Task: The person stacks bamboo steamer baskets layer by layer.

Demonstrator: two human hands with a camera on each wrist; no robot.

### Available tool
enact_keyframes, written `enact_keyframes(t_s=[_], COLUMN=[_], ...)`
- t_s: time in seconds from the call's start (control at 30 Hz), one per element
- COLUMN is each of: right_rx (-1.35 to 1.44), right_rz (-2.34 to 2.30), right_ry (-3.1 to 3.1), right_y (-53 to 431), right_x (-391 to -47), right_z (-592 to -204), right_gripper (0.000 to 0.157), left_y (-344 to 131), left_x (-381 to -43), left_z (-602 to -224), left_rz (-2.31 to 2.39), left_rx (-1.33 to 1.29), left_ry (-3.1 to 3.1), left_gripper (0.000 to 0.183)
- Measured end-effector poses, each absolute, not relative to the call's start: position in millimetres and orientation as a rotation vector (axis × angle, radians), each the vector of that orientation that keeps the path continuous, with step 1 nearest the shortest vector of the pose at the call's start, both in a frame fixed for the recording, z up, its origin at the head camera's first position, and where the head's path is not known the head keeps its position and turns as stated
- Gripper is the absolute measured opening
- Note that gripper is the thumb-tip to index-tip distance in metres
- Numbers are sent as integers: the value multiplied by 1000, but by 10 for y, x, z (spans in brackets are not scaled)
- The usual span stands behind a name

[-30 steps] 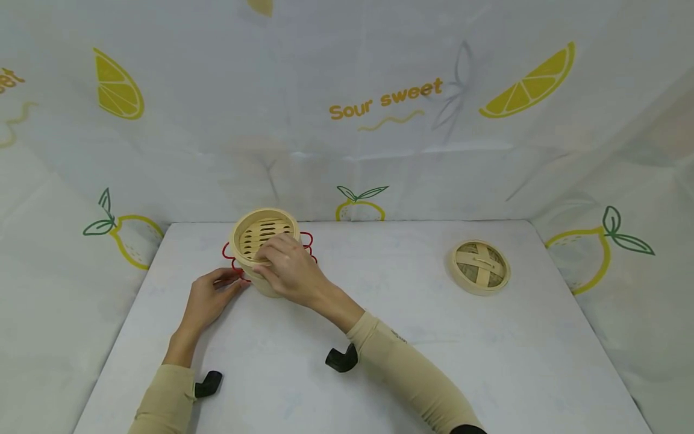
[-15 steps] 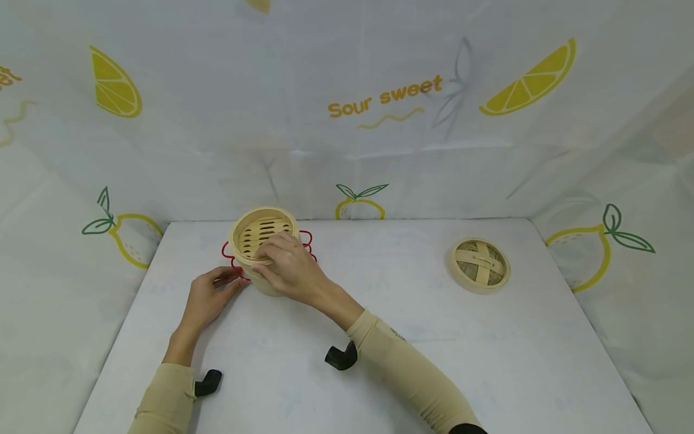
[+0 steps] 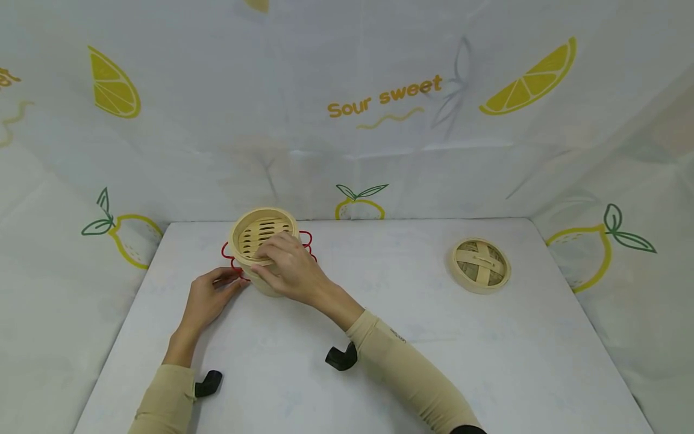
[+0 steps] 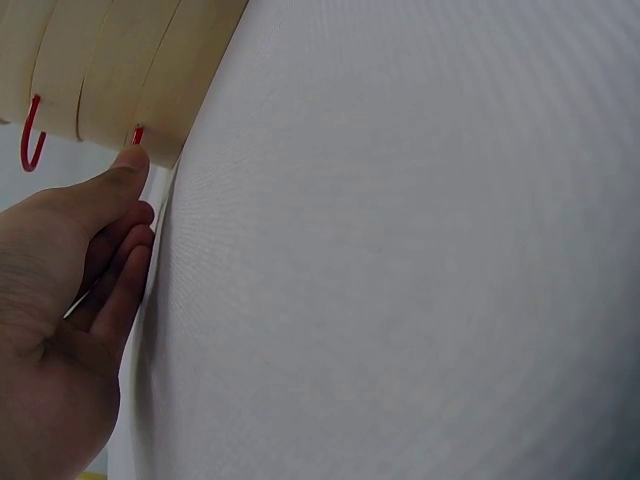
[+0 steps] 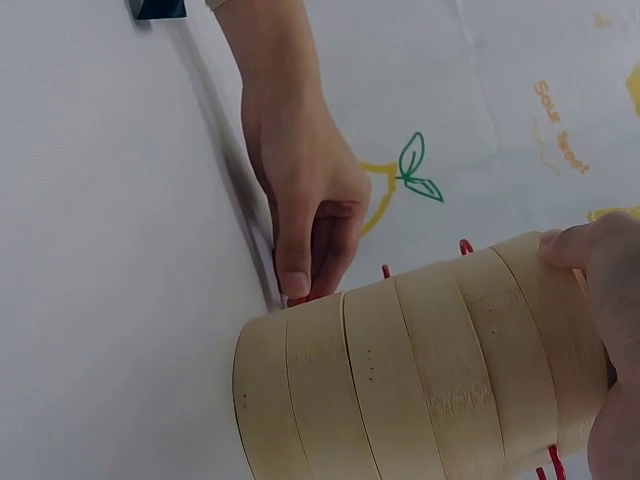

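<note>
The thumb and finger of the left hand are together, pinching a red handle at the lower part of the stack. The right hand is clamped on the wall of the top tier, the thumb outside, other fingers inside. With twelve o'clock at the far edge, the stack lies between one and two o'clock from the left fingertips and at ten from the right hand. Its long axis stands upright on the table. Both hands touch it, left low, right high. The lid rests well apart, at three o'clock from the stack.
</note>
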State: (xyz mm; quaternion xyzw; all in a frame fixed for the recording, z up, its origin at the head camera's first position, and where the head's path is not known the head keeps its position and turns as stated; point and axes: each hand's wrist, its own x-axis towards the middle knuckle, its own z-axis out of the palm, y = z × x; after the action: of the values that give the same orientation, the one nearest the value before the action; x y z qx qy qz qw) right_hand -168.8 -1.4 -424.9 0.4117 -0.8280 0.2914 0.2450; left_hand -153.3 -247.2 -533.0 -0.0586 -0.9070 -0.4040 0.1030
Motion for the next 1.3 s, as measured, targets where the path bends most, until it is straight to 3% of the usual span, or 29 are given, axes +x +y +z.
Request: enact_keyframes(t_s=[1.3], right_rx=[1159], right_rz=[1009], right_ry=[-2106], right_y=[136], right_x=[-1709], right_z=[-4232], right_gripper=[27], left_y=[-2455], left_x=[-1520], left_z=[-5297], left_rz=[-1164], left_rx=[-158], left_ry=[-2696], left_gripper=[33])
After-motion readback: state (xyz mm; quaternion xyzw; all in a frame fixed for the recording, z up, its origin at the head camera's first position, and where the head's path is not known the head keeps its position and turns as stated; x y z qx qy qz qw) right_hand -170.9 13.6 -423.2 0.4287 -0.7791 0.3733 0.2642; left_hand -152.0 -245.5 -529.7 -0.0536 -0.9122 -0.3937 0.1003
